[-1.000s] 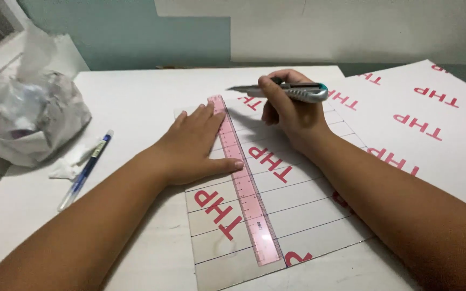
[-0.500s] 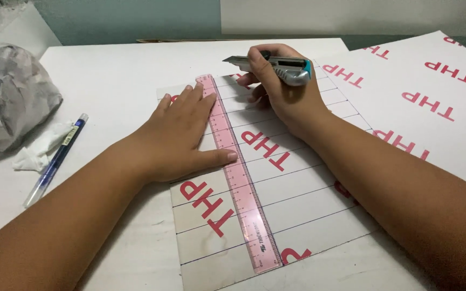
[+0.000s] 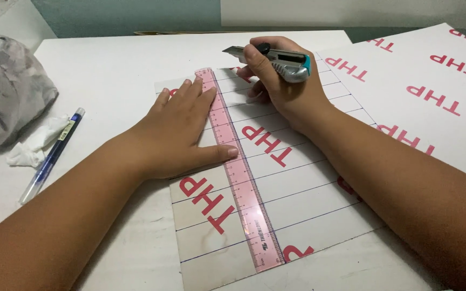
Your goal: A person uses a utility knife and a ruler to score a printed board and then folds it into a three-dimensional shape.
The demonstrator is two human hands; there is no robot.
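My left hand (image 3: 182,132) lies flat, fingers spread, pressing a pink see-through ruler (image 3: 238,172) onto a small white sheet (image 3: 297,194) ruled with blue lines and printed with red letters. The ruler runs lengthwise down the sheet from its far edge to near its front edge. My right hand (image 3: 281,86) is closed around a grey utility knife with a teal end (image 3: 281,62), held above the sheet's far end, just right of the ruler's top. The blade end points left.
A blue pen (image 3: 52,156) and a crumpled white tissue (image 3: 33,145) lie at the left. A crinkled plastic bag (image 3: 6,91) sits at the far left. Larger white sheets with red letters (image 3: 432,91) cover the table (image 3: 114,64) at the right.
My right hand with the knife has shifted a little toward the ruler's top end. The left hand stays pressed on the ruler. The view has moved closer.
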